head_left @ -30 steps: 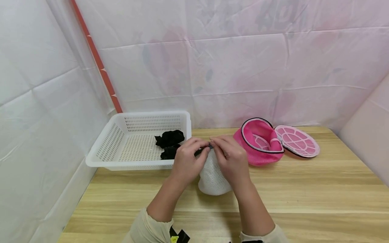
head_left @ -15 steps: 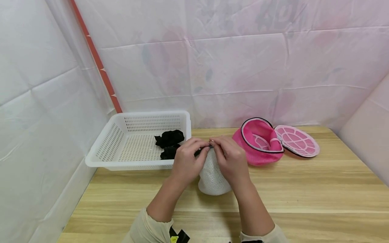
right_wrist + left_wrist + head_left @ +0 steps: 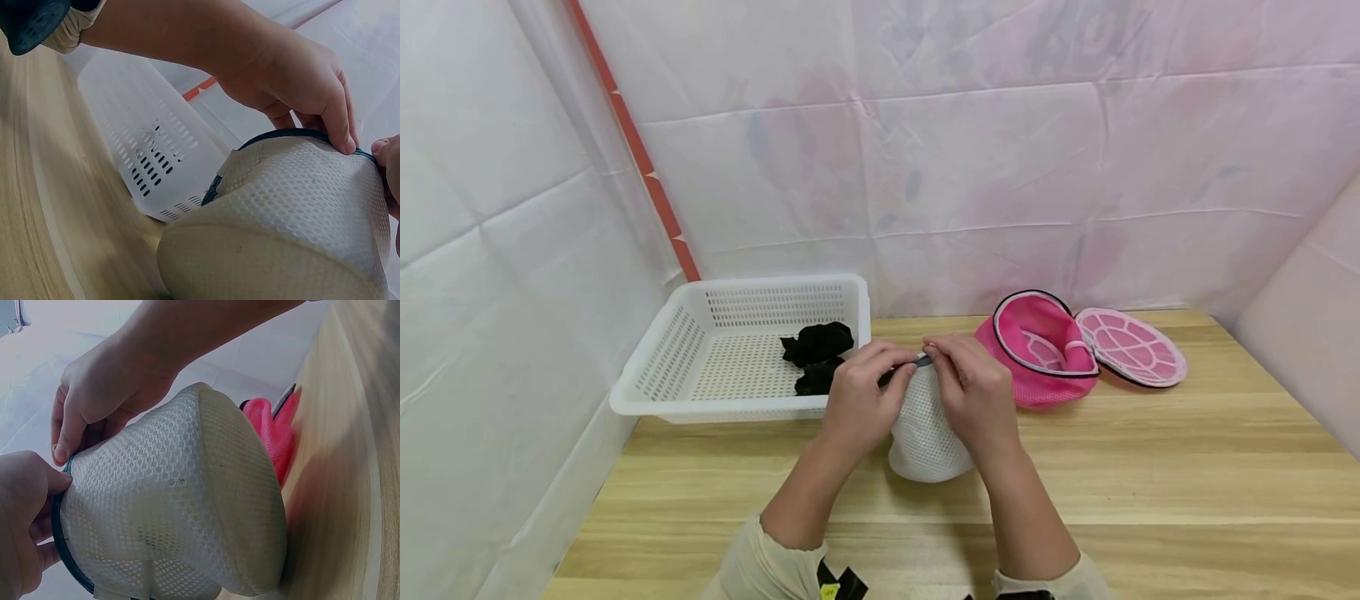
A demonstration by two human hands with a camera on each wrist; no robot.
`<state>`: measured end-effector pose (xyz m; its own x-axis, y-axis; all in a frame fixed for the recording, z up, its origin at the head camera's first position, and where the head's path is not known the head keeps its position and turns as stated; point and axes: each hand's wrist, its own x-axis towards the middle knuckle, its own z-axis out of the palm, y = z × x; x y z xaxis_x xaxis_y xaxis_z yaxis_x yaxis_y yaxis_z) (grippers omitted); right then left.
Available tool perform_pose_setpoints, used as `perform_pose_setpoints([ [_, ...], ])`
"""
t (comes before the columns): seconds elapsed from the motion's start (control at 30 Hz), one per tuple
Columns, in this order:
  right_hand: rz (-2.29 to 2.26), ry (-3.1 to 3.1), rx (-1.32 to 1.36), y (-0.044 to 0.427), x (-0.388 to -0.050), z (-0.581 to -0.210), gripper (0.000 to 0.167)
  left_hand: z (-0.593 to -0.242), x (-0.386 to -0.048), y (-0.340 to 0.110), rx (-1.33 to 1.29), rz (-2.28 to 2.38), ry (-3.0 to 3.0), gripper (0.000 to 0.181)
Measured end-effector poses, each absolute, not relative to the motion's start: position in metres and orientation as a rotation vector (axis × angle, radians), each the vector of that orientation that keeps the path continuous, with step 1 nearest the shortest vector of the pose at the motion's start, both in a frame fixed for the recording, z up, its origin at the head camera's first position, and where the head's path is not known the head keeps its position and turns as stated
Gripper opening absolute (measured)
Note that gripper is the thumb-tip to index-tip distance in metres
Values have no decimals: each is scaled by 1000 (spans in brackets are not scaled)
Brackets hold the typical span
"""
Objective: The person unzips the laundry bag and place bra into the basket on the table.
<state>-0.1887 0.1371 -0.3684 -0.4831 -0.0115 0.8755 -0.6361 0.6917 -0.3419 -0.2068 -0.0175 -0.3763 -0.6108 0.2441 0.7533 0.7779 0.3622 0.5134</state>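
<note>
White mesh bag (image 3: 928, 437): stood between the two hands at the near middle of the table, mouth end up, rounded base down toward the wood; soft sides creased and dented in the left wrist view.
Dark edging (image 3: 57, 528): ran round the bag's mouth, a narrow band; a short stretch showed between the fingertips in the head view.
Left hand (image 3: 867, 392): thumb and fingers clamped on the edging, wrist bent inward over the bag.
Right hand (image 3: 976, 390): thumb and fingers pinched on the same edging, just beside the left fingertips; the two hands near each other at the top of the bag.
Basket (image 3: 741, 407): white plastic, slotted walls, at the person's left; near right corner partly behind the left hand.
Black cloths (image 3: 820, 342): two crumpled bundles at the basket's right side, the nearer partly covered by the left hand.
Pink mesh bag (image 3: 1048, 390): beyond and to the right of the right hand, black-edged mouth gaping.
Round flap (image 3: 1135, 348): pink with pale lines, folded back, joined to the pink bag's right side.
Table (image 3: 1120, 525): pale wood grain, under everything.
Backdrop sheets (image 3: 985, 158): creased, whitish, faint pink blotches; red strip (image 3: 640, 158) at the left corner.
Sleeves (image 3: 771, 562): beige, both forearms bare above the cuffs.
</note>
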Motion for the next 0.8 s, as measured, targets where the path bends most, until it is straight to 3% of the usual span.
perform_pose_setpoints([
  [0.8,892,-1887,409,147,-189,-365,15,-376,-207,-18,-834,-1251,-2064,7],
])
